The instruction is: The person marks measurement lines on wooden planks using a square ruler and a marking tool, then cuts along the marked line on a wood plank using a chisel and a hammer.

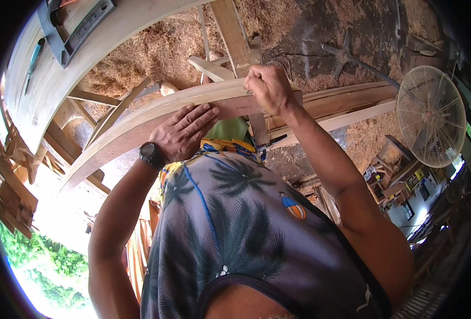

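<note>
Plank [121,133] lies crosswise before the patterned shirt [219,196], its support unclear; left hand [185,133] flat on it, fingers nearly together; right hand [271,91] curled near its right end, any pinch hidden. Uneven pressure could make it slip.

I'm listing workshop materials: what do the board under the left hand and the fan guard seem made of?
The board: wood, by its faint grain; its matte look suggests no varnish. The fan guard: probably pale coated metal wire, by its thin strands, though plastic is possible.

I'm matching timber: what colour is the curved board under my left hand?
Head view: the curved board is pale tan and pinkish brown.
</note>
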Tool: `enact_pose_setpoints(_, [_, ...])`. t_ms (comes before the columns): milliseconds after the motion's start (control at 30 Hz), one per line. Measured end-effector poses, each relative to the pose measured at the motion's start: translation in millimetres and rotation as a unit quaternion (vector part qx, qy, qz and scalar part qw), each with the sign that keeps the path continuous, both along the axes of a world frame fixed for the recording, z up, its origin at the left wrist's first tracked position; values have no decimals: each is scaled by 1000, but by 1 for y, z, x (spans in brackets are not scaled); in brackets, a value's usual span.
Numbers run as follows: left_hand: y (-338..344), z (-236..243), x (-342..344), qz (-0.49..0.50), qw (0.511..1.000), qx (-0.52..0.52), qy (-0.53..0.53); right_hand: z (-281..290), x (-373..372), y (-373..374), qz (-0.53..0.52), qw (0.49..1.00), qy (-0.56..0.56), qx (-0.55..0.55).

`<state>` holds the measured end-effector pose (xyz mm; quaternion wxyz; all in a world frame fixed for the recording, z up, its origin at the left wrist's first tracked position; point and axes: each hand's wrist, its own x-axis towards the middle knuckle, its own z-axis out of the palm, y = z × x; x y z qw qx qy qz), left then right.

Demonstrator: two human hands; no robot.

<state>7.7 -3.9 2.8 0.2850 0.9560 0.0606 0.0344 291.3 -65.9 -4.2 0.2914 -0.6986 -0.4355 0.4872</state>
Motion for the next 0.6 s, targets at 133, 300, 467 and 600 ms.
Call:
enact_pose_setpoints(133, [2,3,2,11,1000,-11,-25,-9,8,-5,9,999,47,-8])
enact_pose_setpoints(300, [0,6,-5,22,1000,-13,-11,6,-8,8,-110,992,60,-32])
enact_pose_setpoints(467, [3,3,-2,25,997,-45,-49,24,-88,22,-161,971,158,74])
enact_pose_setpoints(600, [0,-4,-9,24,994,-63,-84,11,-137,29,-204,959,153,125])
